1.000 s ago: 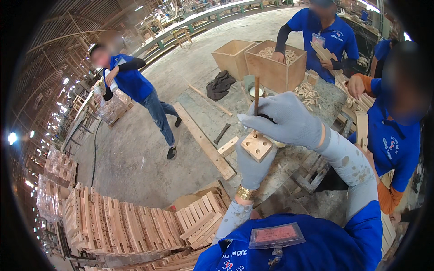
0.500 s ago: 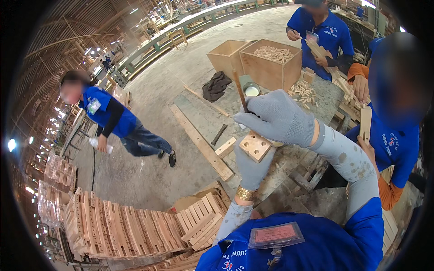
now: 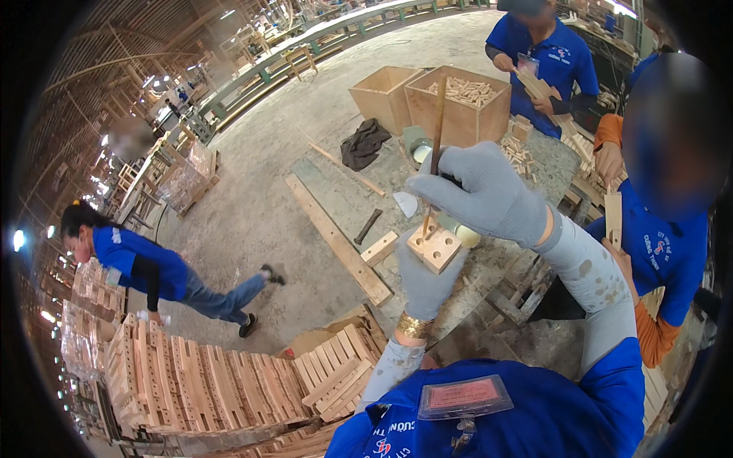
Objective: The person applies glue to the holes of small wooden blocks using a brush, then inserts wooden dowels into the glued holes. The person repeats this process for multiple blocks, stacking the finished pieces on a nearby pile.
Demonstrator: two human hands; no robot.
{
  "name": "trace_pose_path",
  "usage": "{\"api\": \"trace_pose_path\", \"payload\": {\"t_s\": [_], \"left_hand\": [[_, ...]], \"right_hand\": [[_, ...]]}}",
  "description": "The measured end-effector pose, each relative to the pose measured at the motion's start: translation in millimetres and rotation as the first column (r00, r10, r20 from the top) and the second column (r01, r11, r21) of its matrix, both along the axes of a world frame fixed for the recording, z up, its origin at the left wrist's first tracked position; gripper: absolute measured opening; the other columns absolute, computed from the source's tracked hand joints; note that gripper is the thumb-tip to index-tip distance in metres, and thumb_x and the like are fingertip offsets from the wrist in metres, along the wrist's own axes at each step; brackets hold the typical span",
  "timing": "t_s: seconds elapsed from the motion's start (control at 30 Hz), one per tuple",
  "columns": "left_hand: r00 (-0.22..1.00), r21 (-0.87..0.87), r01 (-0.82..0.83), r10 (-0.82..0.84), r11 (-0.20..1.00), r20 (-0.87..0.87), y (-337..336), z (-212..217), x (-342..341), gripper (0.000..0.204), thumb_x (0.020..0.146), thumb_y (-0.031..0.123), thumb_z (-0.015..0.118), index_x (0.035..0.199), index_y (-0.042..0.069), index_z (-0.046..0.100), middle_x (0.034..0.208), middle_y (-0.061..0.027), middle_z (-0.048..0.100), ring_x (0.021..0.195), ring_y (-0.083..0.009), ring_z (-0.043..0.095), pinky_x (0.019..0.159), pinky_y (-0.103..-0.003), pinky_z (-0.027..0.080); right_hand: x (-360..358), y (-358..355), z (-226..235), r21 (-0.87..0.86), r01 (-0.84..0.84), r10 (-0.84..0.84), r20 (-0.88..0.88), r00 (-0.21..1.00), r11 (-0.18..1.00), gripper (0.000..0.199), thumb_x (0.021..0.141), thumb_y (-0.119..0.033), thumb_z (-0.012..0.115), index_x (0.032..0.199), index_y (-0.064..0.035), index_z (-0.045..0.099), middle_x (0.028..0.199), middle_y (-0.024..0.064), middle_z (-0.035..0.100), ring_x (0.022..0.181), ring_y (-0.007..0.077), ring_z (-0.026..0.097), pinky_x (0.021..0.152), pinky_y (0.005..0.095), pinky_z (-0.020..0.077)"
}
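My left hand (image 3: 429, 290), in a grey glove, grips a pale wooden block (image 3: 435, 250) with several round holes in its upward face. In my gloved right hand (image 3: 496, 195) is a thin brown stick (image 3: 438, 114), pinched between thumb and fingers and held nearly upright. Its lower tip meets the block's face at a far hole; whether it goes inside cannot be made out. A pale round thing (image 3: 467, 236) shows beside the block, partly hidden under my right hand. Beyond the hands, a cup with white liquid (image 3: 421, 154) stands on the worktable.
Wooden dowels fill a box (image 3: 458, 122) beside another wooden box (image 3: 378, 99); loose dowels (image 3: 518, 156) lie nearby. A dark cloth (image 3: 365, 145), metal bar (image 3: 368, 227) and long plank (image 3: 336, 237) lie leftward. Stacked slats (image 3: 206, 382) stand lower left. Two co-workers handle wood at right; another person walks left.
My right hand has shifted slightly right and down, and the stick has swung more upright, its tip now at the block. The walking person has moved left and nearer the stacked slats.
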State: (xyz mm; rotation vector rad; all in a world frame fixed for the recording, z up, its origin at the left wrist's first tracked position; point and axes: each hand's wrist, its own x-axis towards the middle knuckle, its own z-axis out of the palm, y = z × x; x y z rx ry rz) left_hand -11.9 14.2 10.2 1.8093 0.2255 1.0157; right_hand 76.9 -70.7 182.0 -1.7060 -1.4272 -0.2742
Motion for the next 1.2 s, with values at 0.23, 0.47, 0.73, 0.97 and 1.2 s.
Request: {"api": "trace_pose_path", "payload": {"t_s": [0.23,0.47,0.73,0.97,1.2], "left_hand": [[1.000,-0.061,0.015,-0.015,0.998,-0.010,0.1,-3.6,1.2,0.067,0.063,0.022,0.079,0.111,0.002,0.038,0.102,-0.0120,0.048,0.089,-0.0207,0.052,0.076,-0.034,0.045],[1.000,-0.024,-0.009,0.010,1.000,0.013,1.8,-7.3,3.1,0.069,0.062,0.023,0.079,0.112,0.001,0.038,0.103,-0.0136,0.048,0.090,-0.0226,0.052,0.077,-0.035,0.044],[1.000,0.001,-0.010,0.010,1.000,-0.022,-4.7,1.5,-0.3,0.068,0.063,0.022,0.079,0.112,0.000,0.038,0.104,-0.0144,0.047,0.092,-0.0223,0.052,0.078,-0.035,0.044],[0.996,-0.087,0.085,-0.082,0.993,0.040,-7.1,2.9,1.3,0.067,0.064,0.019,0.079,0.112,0.000,0.037,0.103,-0.0133,0.048,0.089,-0.0205,0.052,0.077,-0.033,0.045],[0.991,0.242,-0.134,0.131,0.961,0.026,3.0,-6.9,-5.0,0.068,0.063,0.012,0.078,0.116,0.002,0.036,0.101,-0.0097,0.053,0.089,-0.0153,0.054,0.074,-0.029,0.047]], "right_hand": [[-5.3,7.5,-5.2,-0.138,-0.055,0.058,0.017,0.998,0.989,0.033,0.083,-0.029,0.057,0.066,-0.0017,0.054,0.051,0.0150,0.049,0.050,0.0300,0.054,0.050,0.0351,0.0427],[-9.6,10.8,-4.4,-0.226,-0.084,0.110,0.104,0.988,0.970,0.034,0.084,-0.031,0.055,0.067,-0.0020,0.054,0.057,0.0147,0.052,0.054,0.0289,0.057,0.053,0.0358,0.0443],[-7.8,8.9,-8.4,-0.179,-0.136,0.148,0.051,0.988,0.974,0.034,0.085,-0.031,0.054,0.068,-0.0017,0.055,0.057,0.0141,0.052,0.054,0.0285,0.057,0.054,0.0363,0.0441],[-2.0,0.3,-7.6,-0.088,-0.081,0.088,0.081,0.993,0.993,0.029,0.083,-0.028,0.059,0.076,0.0005,0.061,0.057,0.0114,0.055,0.051,0.0225,0.058,0.048,0.0309,0.0419],[43.1,-33.8,-68.7,-0.016,0.222,-0.196,-0.528,0.826,0.975,0.031,0.082,-0.031,0.059,0.074,-0.0009,0.059,0.064,0.0173,0.058,0.055,0.0300,0.056,0.052,0.0357,0.0428]]}}
